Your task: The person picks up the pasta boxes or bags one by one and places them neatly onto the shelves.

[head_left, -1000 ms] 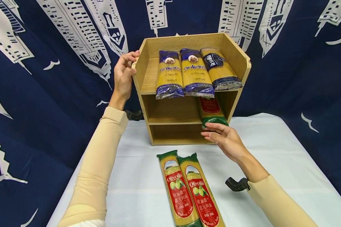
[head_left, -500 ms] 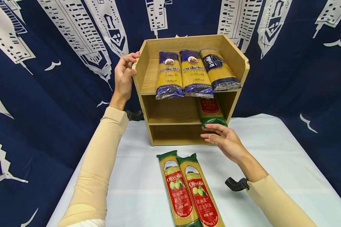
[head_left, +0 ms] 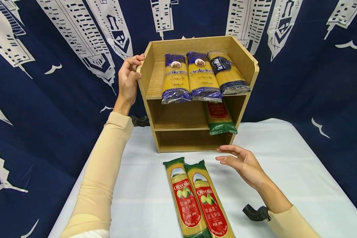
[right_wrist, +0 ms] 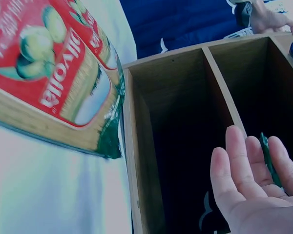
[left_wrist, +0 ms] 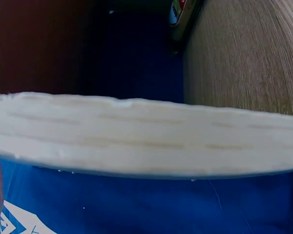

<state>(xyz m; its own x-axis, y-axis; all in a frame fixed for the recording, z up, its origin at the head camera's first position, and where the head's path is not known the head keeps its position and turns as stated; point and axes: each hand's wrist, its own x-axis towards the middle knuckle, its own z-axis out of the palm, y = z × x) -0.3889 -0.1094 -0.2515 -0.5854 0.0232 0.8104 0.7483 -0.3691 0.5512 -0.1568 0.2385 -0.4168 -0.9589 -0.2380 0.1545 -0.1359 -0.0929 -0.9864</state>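
Gripping the far left top edge of the wooden shelf point(head_left: 148, 79) with my left hand point(head_left: 128, 82), while my right hand point(head_left: 244, 163) hovers empty, fingers relaxed, just near of it. Green-ended spaghetti pack point(head_left: 220, 117) pokes out of the middle shelf's right side, two Olivoila packs point(head_left: 196, 198) lie on the table point(head_left: 300, 172) left of my right hand.

wooden shelf unit point(head_left: 193, 99) stands at the back of the table point(head_left: 300, 172), right in front of the curtain point(head_left: 47, 99). on its top shelf, three pasta packets point(head_left: 200, 76) lie side by side, ends hanging over the front edge. on the middle shelf, at the right side, one olivoila packet point(head_left: 219, 118) pokes out forward. the bottom shelf sits under that. in front of the unit, on the table, two olivoila packets point(head_left: 196, 198) lie touching, side by side. left hand point(head_left: 128, 81) is on the unit's upper left edge; right hand point(head_left: 243, 163) hovers in front of the unit's lower right corner, just right of the two packets.
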